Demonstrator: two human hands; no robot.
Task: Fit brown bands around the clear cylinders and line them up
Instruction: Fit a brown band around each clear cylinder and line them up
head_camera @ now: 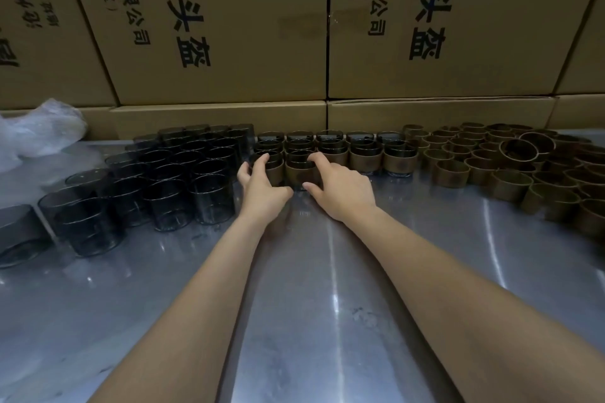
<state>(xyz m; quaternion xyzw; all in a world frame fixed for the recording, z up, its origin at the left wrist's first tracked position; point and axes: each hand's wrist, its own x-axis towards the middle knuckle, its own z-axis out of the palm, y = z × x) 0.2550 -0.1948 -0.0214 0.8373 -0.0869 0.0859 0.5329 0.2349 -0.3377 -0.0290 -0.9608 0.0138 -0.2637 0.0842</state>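
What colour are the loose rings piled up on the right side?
The loose rings are brown, like cardboard. The head view, the only one, shows them.

left hand [262, 188] hides much of one banded cylinder [273, 170].

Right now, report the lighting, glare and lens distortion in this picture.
Head view: dim overall; bright streaks of glare run down the metal table; wide-angle bending tilts the cardboard boxes outward and curves the table's far edge; the bare cylinders read nearly black; the loose brown bands at far right fall into shadow; both hands, left hand and right hand, stay fairly sharp.
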